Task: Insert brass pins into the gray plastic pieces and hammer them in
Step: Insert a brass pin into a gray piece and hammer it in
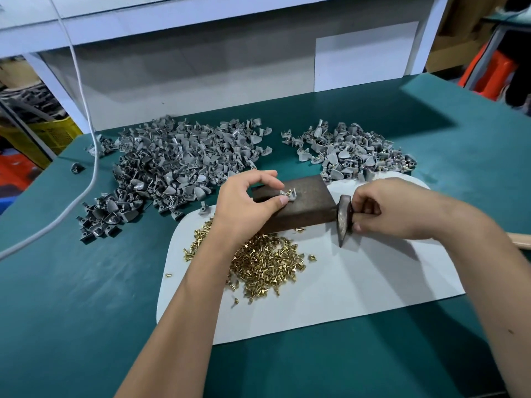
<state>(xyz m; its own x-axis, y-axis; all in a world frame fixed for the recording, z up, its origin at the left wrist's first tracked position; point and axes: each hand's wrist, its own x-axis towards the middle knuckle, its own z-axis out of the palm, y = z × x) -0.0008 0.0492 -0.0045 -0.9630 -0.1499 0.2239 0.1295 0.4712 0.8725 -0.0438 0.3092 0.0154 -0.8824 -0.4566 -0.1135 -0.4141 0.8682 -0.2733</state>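
A dark metal block lies on a white mat. On its top sits a gray plastic piece with a brass pin standing in it. My left hand pinches that piece between thumb and fingers. My right hand grips a hammer close under its dark head, which hangs just right of the block. The wooden handle end shows past my right forearm. A heap of loose brass pins lies on the mat in front of the block.
A large heap of gray plastic pieces covers the green table at the left. A smaller heap lies behind the block at the right. A white cable hangs down at the left. A white shelf frame stands behind.
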